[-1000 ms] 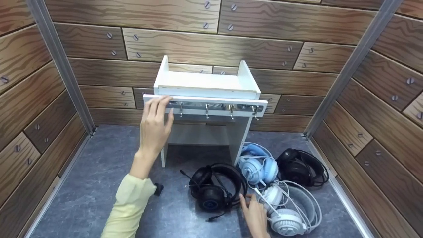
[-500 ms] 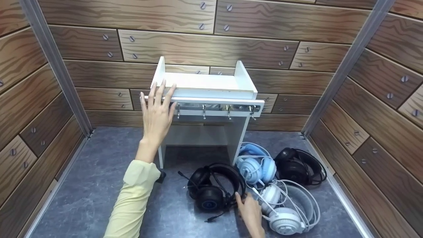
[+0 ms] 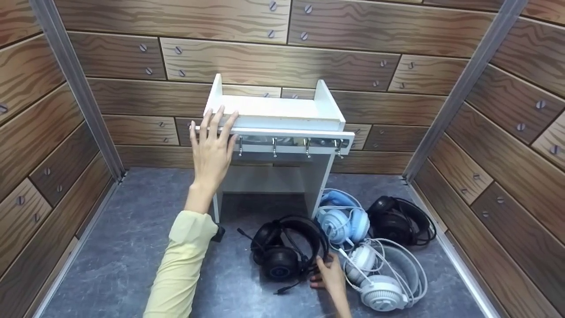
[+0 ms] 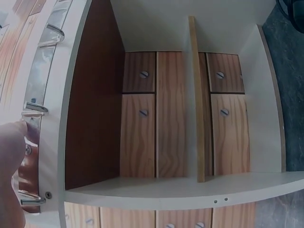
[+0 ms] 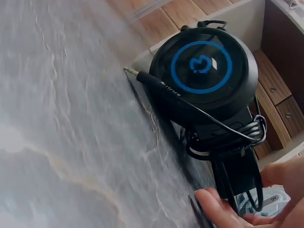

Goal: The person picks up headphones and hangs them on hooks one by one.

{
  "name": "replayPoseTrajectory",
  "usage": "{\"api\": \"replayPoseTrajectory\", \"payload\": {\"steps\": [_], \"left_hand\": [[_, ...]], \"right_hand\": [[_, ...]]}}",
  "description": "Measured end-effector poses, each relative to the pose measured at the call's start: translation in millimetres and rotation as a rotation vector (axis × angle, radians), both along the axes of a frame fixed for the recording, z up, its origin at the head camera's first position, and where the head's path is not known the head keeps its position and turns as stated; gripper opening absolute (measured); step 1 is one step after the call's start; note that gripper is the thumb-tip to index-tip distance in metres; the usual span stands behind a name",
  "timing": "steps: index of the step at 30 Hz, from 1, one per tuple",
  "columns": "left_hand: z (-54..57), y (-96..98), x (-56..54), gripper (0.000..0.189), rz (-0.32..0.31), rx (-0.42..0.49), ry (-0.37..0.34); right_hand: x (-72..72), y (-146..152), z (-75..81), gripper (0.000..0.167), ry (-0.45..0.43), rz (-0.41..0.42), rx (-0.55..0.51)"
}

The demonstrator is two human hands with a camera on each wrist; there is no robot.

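A white shelf unit [image 3: 276, 107] has a front rail [image 3: 260, 132] with several metal hooks [image 3: 274, 147]. My left hand [image 3: 211, 154] rests over the rail's left end, fingers straight toward the shelf board; the left wrist view shows part of this hand [image 4: 10, 175] beside the hooks. On the floor in front lies a black headset [image 3: 279, 263] with a thin microphone boom. My right hand [image 3: 331, 276] is at its headband, thumb on one side and fingers on the other. The right wrist view shows the ear cup [image 5: 202, 71] with a blue ring, a plug [image 5: 147, 80] and bundled cable.
Right of the black headset lie a light blue headset [image 3: 340, 223], a white headset [image 3: 383, 291] and another black headset [image 3: 393, 223]. A small black object [image 3: 218, 234] is by my left sleeve. Wood-patterned walls [image 3: 282, 62] enclose the grey floor [image 3: 128, 247].
My left hand has slid forward and its fingers have straightened over the rail. My right hand has shifted slightly left, with fingers now reaching past the headband. The headsets stay in place.
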State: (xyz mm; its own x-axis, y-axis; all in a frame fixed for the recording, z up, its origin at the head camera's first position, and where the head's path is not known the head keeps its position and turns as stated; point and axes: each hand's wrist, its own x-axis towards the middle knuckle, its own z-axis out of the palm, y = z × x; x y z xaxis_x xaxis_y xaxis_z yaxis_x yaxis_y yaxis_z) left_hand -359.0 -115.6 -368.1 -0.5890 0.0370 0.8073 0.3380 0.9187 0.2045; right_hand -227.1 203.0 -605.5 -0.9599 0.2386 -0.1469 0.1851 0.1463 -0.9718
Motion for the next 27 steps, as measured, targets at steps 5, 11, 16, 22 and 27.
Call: {"api": "replayPoseTrajectory", "payload": {"steps": [5,11,16,22,27], "left_hand": [[0.5,-0.6,-0.1,0.048,-0.006,-0.004,0.0],[1.2,-1.2,0.5,0.049,-0.005,-0.009,-0.006],[1.3,-0.8,0.9,0.049,-0.007,-0.007,-0.01],[1.6,-0.4,0.6,0.048,-0.01,0.001,-0.006],[1.8,-0.4,1.7,0.049,-0.018,0.009,-0.01]], "right_hand": [[5.3,-0.7,3.8,0.075,-0.015,0.037,-0.175],[6.2,-3.3,10.1,0.06,-0.006,0.043,-0.183],[2.8,-10.3,13.8,0.059,0.051,0.019,-0.182],[-3.7,-25.3,15.5,0.064,0.089,-0.005,-0.211],[-6.8,-32.9,19.5,0.06,0.112,-0.026,-0.21]]}}
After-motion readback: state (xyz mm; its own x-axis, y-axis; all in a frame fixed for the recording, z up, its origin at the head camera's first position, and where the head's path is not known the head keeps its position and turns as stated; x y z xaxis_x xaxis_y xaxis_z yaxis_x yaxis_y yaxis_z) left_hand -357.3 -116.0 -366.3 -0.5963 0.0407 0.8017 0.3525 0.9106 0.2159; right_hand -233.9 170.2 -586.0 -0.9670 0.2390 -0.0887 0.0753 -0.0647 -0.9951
